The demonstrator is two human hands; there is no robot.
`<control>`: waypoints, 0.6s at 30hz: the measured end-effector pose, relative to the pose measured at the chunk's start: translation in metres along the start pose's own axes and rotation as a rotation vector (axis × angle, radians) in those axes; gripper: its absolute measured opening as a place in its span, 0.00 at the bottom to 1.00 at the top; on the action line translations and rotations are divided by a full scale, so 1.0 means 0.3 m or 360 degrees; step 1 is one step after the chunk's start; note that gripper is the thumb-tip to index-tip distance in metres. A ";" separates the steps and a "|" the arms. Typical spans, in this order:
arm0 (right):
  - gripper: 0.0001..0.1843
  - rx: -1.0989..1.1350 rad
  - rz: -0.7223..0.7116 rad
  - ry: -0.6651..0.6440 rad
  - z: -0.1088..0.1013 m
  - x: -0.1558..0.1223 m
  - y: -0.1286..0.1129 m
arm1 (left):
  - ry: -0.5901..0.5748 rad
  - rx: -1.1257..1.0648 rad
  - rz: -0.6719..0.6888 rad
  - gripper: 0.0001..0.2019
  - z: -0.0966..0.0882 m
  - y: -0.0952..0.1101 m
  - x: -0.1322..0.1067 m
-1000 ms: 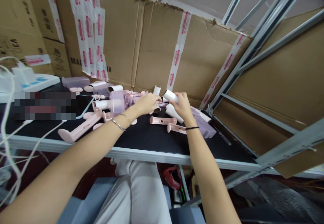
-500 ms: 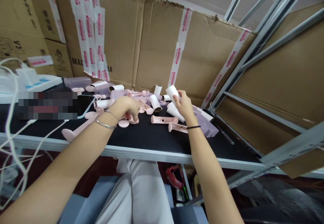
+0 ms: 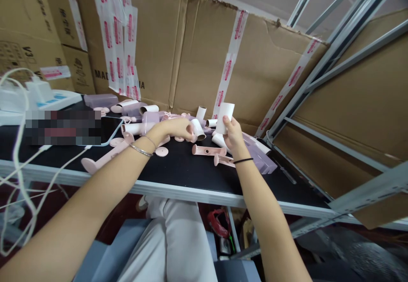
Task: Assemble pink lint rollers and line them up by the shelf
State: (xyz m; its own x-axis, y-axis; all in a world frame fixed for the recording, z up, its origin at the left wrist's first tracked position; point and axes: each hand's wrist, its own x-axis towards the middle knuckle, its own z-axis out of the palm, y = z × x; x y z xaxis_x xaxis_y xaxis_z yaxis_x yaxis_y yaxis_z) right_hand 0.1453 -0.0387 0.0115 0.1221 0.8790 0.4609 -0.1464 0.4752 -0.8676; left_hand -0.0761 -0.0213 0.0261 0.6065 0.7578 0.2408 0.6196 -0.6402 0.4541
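My right hand [image 3: 233,134] grips a short white cardboard tube [image 3: 225,114], held nearly upright above the table. My left hand [image 3: 179,128] is closed over a pink plastic piece with a round end [image 3: 193,136]; the fingers hide most of it. Just beyond its fingertips, another white tube [image 3: 198,129] leans with its open end toward me. Between my hands lie a pink trough-shaped holder [image 3: 208,150] and a second pink holder [image 3: 224,160], partly behind my right wrist. A pink disc [image 3: 162,151] rests below my left hand.
Lavender plastic cases [image 3: 261,158] lie right of my right hand, near a thin tool [image 3: 288,175]. More tubes and pink parts crowd the back. At left are a phone [image 3: 111,129], white cables [image 3: 19,146] and a power strip [image 3: 60,99]. Cardboard [image 3: 197,56] walls the back.
My left hand has moved right and away from me, from near the disc onto a pink piece. My right hand has turned its tube from tilted to nearly upright.
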 end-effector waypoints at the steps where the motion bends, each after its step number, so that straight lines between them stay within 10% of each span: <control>1: 0.25 0.0102 0.0013 0.0010 0.009 -0.003 0.001 | 0.0128 -0.0070 0.0031 0.11 -0.004 0.018 0.007; 8: 0.25 0.0419 0.0036 0.0065 0.059 -0.028 0.013 | 0.0568 -0.0718 0.0256 0.26 0.093 0.080 0.056; 18: 0.21 0.0497 0.0046 0.0027 0.071 -0.042 -0.006 | 0.0912 -0.0606 0.0287 0.25 0.108 0.105 0.039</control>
State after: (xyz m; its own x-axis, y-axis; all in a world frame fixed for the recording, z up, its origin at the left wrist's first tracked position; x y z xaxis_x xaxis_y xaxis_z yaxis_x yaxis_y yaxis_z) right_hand 0.1231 -0.0496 0.0112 0.1292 0.8929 0.4313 -0.4444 0.4410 -0.7798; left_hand -0.0333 -0.0368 0.0154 0.2605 0.6584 0.7061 0.2538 -0.7524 0.6079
